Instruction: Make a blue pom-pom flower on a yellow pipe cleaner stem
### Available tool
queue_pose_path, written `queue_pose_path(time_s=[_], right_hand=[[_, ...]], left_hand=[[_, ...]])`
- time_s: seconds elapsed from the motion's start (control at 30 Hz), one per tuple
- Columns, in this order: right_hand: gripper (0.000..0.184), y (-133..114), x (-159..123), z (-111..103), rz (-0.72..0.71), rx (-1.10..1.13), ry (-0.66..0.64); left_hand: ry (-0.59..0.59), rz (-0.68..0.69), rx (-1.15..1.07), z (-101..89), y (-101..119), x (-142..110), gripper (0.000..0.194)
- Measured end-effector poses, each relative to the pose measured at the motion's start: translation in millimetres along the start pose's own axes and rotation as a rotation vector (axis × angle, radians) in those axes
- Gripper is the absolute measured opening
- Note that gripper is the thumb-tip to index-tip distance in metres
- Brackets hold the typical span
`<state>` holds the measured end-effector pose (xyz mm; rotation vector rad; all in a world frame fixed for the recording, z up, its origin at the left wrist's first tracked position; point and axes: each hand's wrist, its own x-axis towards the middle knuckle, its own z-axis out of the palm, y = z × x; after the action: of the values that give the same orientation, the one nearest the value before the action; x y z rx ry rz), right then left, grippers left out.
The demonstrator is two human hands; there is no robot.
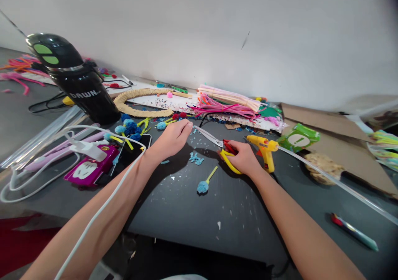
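Note:
My right hand grips scissors with red and yellow handles, the blades pointing to the upper left. The blade tips lie close to the fingers of my left hand. Those fingers are pinched together, and what they hold is too small to make out. Below the blades sits a small pile of light-blue fuzzy snippets. Nearer to me lies a light-blue fuzzy bud on a yellow-green stem. More blue fuzzy flowers are heaped left of my left hand.
A black bottle stands at the left, near a purple power strip. A white cable crosses my left forearm. A yellow glue gun is right of the scissors. Pink pipe cleaners lie at the back, with cardboard at the right.

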<state>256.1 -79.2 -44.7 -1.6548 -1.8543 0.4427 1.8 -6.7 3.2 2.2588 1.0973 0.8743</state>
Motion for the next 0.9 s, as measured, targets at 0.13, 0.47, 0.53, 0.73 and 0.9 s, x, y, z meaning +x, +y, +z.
queue_pose_path(time_s=[0.13,0.47,0.53,0.73,0.9], right_hand=[[0.024,1.3,0.9,-0.1,0.005,-0.009,0.0],[0.02,1.3,0.8,-0.7,0.0,0.0,0.02],[0.023,0.6,0.0,-0.8,-0.005,-0.003,0.023],[0.029,0.3,-0.3,-0.2,-0.007,-0.028,0.003],[0.032,-0.4,0.3,0.5,0.002,-0.029,-0.001]], left_hand=[[0.001,-0.004,-0.012,1.1,-1.8,0.3,0.035],[0.007,-0.021,-0.028,0.7,-0.9,-0.2,0.036],[0.009,-0.022,-0.03,0.8,-1.1,-0.1,0.036],[0.006,-0.03,-0.037,0.5,-1.3,-0.5,0.037],[0.0,-0.029,-0.035,0.4,-0.6,-0.7,0.037]])
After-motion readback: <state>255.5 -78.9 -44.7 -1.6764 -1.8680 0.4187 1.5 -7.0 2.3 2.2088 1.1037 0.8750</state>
